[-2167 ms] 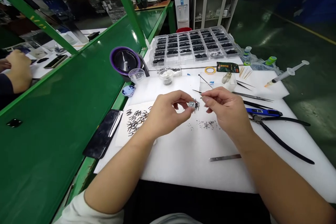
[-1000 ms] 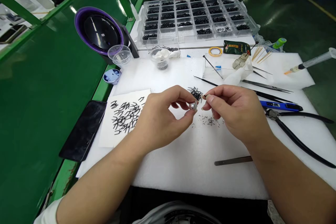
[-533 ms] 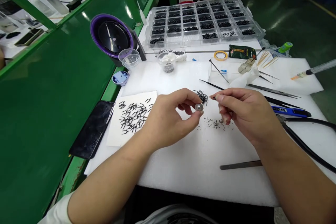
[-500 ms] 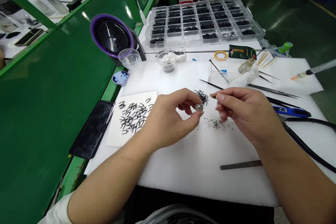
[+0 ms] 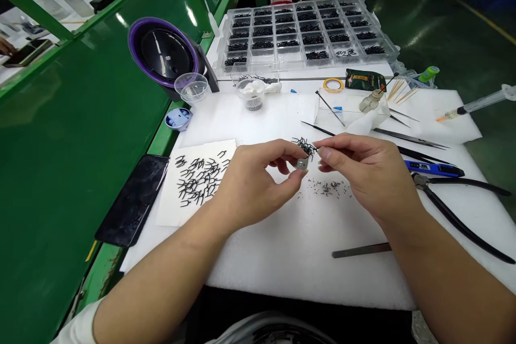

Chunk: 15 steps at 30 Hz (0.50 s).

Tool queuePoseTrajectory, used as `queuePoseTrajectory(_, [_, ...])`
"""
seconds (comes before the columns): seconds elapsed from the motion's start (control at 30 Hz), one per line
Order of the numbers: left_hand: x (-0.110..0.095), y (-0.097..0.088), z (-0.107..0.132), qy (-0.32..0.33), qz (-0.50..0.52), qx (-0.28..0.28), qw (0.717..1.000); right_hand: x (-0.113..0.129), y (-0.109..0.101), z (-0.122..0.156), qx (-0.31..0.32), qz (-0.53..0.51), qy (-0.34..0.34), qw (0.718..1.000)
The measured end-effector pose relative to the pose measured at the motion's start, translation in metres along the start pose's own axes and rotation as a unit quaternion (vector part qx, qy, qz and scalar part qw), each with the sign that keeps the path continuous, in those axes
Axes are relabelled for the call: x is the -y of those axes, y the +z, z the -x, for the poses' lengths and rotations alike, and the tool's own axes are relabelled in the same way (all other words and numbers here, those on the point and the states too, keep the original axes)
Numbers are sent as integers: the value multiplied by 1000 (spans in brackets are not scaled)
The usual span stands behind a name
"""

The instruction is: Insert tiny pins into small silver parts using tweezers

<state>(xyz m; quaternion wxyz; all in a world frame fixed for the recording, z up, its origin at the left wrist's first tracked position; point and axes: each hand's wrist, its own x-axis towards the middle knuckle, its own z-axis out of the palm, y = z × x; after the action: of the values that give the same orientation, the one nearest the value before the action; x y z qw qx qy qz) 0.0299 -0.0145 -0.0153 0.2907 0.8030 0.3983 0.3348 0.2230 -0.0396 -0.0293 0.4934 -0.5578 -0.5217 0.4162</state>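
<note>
Between the thumb and fingers of my left hand [image 5: 262,183] is a small shiny grey block [image 5: 301,163]. My right hand [image 5: 358,166] is closed in a pinch just right of it, on a small black piece [image 5: 316,147] whose shape is mostly hidden by the fingertips. Behind both hands lies a heap of black forked pins [image 5: 303,145]. Tiny dark and metallic bits [image 5: 330,188] are scattered below the right fingers. Left of my left hand, more forked pins [image 5: 199,177] are spread on a white card [image 5: 167,209].
A compartment box [image 5: 290,55] of black pieces stands at the back. Tweezers [image 5: 360,250], pliers [image 5: 421,181], a blue cutter [image 5: 433,168] and a syringe [image 5: 475,103] lie on the right. A phone [image 5: 131,201] and a purple-rimmed black device [image 5: 165,54] are at left.
My right hand has moved left, bringing the black piece closer to the grey block. The block has tilted slightly in my left fingers. The whole view has shifted a little.
</note>
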Motion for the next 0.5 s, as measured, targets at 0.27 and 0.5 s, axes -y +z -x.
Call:
queuePoseTrajectory(0.27, [2, 1, 0, 15, -17, -29, 999, 2, 7, 12, -40, 106, -56, 992])
queuePoseTrajectory(0.5, [4, 7, 2, 55, -101, -82, 990, 4, 14, 22, -46, 115, -98, 987])
